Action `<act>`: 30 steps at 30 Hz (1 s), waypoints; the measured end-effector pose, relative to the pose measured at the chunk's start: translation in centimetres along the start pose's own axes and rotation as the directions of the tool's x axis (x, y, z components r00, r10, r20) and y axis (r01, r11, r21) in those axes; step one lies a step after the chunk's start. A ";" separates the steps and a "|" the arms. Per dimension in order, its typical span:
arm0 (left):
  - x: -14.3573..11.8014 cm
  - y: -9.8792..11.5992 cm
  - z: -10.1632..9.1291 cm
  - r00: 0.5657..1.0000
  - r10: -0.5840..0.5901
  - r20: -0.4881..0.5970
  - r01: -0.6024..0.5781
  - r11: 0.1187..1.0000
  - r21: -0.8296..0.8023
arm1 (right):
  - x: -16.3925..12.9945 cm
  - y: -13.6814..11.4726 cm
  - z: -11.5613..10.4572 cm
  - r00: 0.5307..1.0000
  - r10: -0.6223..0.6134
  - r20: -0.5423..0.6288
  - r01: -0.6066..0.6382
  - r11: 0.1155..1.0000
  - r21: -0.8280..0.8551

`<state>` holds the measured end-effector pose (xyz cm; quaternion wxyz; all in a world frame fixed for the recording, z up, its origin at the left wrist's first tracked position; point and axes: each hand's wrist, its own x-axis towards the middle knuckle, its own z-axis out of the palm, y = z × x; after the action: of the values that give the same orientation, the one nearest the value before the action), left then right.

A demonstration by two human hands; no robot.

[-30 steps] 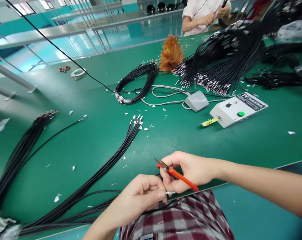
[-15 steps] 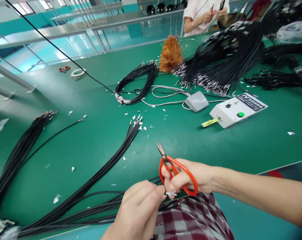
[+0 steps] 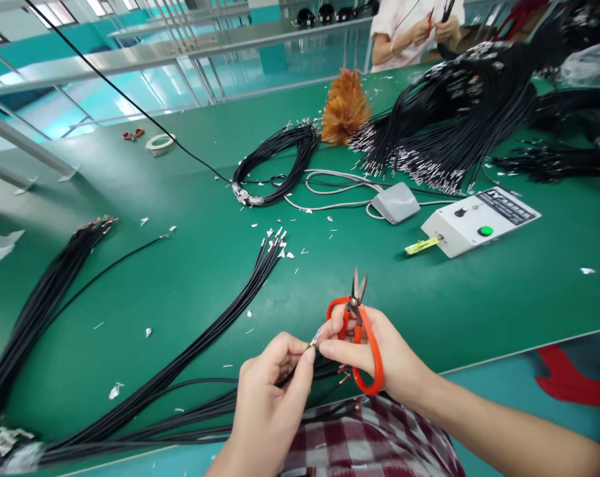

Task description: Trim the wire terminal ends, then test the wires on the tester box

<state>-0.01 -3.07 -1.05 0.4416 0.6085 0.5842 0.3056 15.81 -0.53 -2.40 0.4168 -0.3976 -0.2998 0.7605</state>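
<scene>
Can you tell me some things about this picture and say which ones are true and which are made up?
1. The right hand holds orange scissors. True.
2. The left hand pinches the tip of a black wire. True.
3. The scissors point down at the lap. False: the blades point up, away from the person.
4. The white box has a red button. False: it is green.
5. A feather duster lies on the green table. True.

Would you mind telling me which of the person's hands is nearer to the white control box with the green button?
The right. The right hand, holding the orange scissors, sits below-left of the control box; the left hand pinches a wire end farther left.
</scene>
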 end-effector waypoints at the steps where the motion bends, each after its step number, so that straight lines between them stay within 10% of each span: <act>1: 0.0 0.0 0.1 1.000 0.017 -0.010 -0.017 1.000 0.019 | 0.0 0.2 0.1 1.000 0.002 -0.014 -0.002 1.000 0.007; 15: -0.2 -0.8 0.4 0.947 0.321 0.022 -0.299 0.852 0.429 | 0.9 0.9 0.8 0.971 -0.132 -0.197 0.105 0.985 -0.138; 20: 0.5 -0.4 0.2 0.996 -0.052 0.076 0.054 0.998 -0.026 | 1.2 1.4 0.9 0.971 -0.142 -0.193 0.139 0.990 -0.026; 30: 1.6 -0.7 -1.0 0.902 -0.268 0.338 0.424 0.696 -0.579 | 1.7 2.3 1.2 0.973 -0.179 -0.146 0.177 0.984 -0.021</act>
<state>-0.98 -1.40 -1.47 0.7354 0.3301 0.4944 0.3251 13.27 -0.31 -4.18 0.5027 -0.4258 -0.3055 0.6875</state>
